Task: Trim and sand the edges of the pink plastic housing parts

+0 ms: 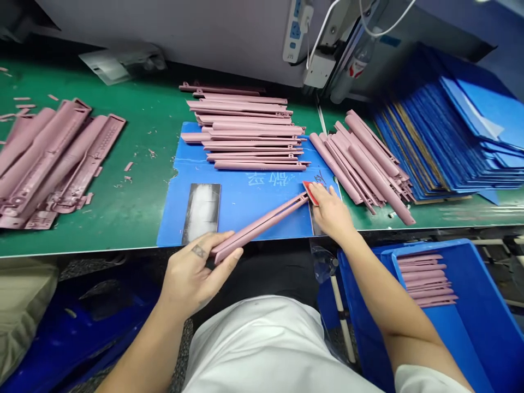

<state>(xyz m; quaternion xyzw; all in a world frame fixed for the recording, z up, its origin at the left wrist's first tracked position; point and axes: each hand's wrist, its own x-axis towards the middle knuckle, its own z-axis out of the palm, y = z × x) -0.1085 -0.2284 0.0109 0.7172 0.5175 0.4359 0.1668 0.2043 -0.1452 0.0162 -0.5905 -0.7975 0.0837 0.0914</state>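
Note:
My left hand (196, 267) is closed around the near end of a long pink plastic part (262, 225) that slants up to the right over a blue board (245, 202). My right hand (329, 210) is closed on a small red tool (310, 192) whose edge meets the far tip of the pink part. A stack of the same pink parts (249, 136) lies on the far half of the blue board.
More pink parts lie in piles at the left (53, 158) and right (364, 164) of the green table (135, 207). Stacked blue sheets (462, 136) fill the right side. A blue bin (470, 322) beside my right arm holds several pink parts. A power strip (295, 27) hangs behind.

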